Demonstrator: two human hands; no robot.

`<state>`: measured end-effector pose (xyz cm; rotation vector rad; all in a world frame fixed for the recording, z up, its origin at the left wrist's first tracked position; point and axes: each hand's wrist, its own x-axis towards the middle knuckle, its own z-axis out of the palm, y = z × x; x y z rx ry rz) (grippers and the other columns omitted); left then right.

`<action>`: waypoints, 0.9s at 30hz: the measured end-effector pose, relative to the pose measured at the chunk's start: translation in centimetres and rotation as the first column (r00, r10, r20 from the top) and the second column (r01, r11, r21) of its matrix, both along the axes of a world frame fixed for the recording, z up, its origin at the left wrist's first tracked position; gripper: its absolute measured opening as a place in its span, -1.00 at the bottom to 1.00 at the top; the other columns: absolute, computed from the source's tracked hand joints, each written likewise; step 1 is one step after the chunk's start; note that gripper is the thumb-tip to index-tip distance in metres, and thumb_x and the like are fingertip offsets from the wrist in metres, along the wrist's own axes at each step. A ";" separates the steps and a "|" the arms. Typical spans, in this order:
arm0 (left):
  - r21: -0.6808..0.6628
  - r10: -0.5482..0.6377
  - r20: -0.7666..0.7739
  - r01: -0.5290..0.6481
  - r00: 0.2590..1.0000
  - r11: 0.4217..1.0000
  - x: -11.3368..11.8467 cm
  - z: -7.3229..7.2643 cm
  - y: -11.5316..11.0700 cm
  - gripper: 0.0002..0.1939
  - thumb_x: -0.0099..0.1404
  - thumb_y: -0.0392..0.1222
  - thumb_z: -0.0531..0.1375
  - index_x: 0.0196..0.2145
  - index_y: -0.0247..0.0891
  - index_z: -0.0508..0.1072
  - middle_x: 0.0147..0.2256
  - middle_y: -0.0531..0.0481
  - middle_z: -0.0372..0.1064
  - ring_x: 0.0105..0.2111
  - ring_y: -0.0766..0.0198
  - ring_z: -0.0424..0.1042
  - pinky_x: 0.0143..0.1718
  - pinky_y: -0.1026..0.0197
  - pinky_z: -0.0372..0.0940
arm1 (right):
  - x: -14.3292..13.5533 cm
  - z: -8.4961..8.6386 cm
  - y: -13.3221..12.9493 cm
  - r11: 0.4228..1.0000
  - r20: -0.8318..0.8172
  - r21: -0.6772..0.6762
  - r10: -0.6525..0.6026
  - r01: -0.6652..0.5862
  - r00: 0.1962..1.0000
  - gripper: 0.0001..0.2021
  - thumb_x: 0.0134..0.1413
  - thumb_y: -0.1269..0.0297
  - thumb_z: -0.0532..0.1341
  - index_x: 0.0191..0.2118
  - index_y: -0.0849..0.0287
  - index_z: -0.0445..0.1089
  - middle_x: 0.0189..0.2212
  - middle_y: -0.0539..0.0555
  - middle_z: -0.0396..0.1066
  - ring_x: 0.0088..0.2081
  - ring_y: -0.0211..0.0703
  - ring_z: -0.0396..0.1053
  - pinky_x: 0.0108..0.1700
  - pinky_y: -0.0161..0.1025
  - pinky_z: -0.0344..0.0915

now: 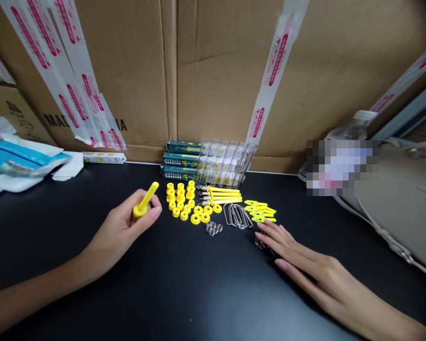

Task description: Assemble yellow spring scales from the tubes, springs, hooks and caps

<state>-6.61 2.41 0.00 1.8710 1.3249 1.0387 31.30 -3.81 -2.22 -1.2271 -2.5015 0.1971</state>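
My left hand [122, 227] is closed on a yellow plastic rod with a round cap [149, 196], which points up and slightly right from the fingers. My right hand [305, 265] lies low over the table with its fingers stretched out. Small wire hooks or rings [260, 243] show partly from under its fingertips. Just beyond those fingertips are flat yellow tabs [258, 210]. Bent metal wire loops [238, 216] sit to their left, beside a little pile of clear discs [213, 228]. Yellow collars and rings [181, 194] and yellow rods with metal ends [222, 195] are grouped in the middle.
Clear tubes [227, 161] and green printed boxes [179, 160] stand against the large cardboard boxes [216, 71] at the back. Blue-and-white packaging [24, 161] is on the left of the black table [199, 293]. A plastic bottle [355, 127] and a beige bag [397, 199] occupy the right.
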 end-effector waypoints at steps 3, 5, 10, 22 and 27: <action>0.064 -0.012 -0.054 0.016 0.998 0.998 0.6 0.1 -0.4 -0.72 0.43 0.07 0.06 -0.31 -0.16 0.33 -0.46 0.13 0.14 -0.49 0.32 0.14 -0.50 0.30 0.10 | 0.3 -0.4 0.8 0.995 -0.141 0.088 -0.029 0.041 0.990 -0.45 0.33 0.41 0.10 0.38 0.00 0.10 0.32 0.08 0.18 0.29 0.06 0.15 0.27 0.01 0.20; 0.134 -0.034 -0.063 0.043 0.997 0.990 1.6 0.2 -0.5 -0.69 0.48 0.01 -0.03 -0.34 -0.18 0.33 -0.46 0.12 0.16 -0.50 0.32 0.15 -0.48 0.28 0.11 | 0.1 -0.5 1.8 0.982 -0.232 0.162 -0.055 0.095 0.971 -0.52 0.30 0.44 0.12 0.29 0.02 0.28 0.24 0.06 0.32 0.24 0.05 0.27 0.26 0.01 0.25; 0.205 -0.193 -0.068 0.203 0.979 0.957 5.2 0.2 0.2 -0.70 0.48 -0.09 -0.01 -0.39 -0.22 0.32 -0.47 0.11 0.21 -0.48 0.33 0.22 -0.42 0.27 0.15 | -2.1 1.2 5.3 0.962 -0.374 0.240 -0.031 0.129 0.927 -0.81 0.26 0.40 0.20 -0.10 0.13 0.55 -0.09 0.11 0.61 -0.09 -0.02 0.59 0.01 -0.12 0.53; 0.198 -0.263 -0.070 0.272 0.962 0.942 5.8 0.1 0.3 -0.67 0.52 -0.10 -0.04 -0.38 -0.22 0.34 -0.45 0.08 0.27 -0.45 0.31 0.29 -0.37 0.26 0.20 | -9.1 0.8 5.3 0.993 -0.321 0.113 0.057 -0.022 0.945 -0.69 0.13 0.20 0.38 -0.04 0.17 0.45 -0.21 0.14 0.52 -0.18 -0.03 0.50 -0.13 -0.09 0.49; 0.187 -0.286 -0.090 0.298 0.954 0.936 6.0 0.0 0.4 -0.68 0.52 -0.15 -0.04 -0.37 -0.22 0.36 -0.45 0.10 0.27 -0.44 0.33 0.31 -0.36 0.27 0.19 | -10.2 0.5 5.6 0.996 -0.331 0.048 -0.058 0.079 0.942 -0.71 0.06 0.26 0.42 -0.10 0.18 0.49 -0.24 0.13 0.53 -0.22 -0.03 0.51 -0.16 -0.08 0.49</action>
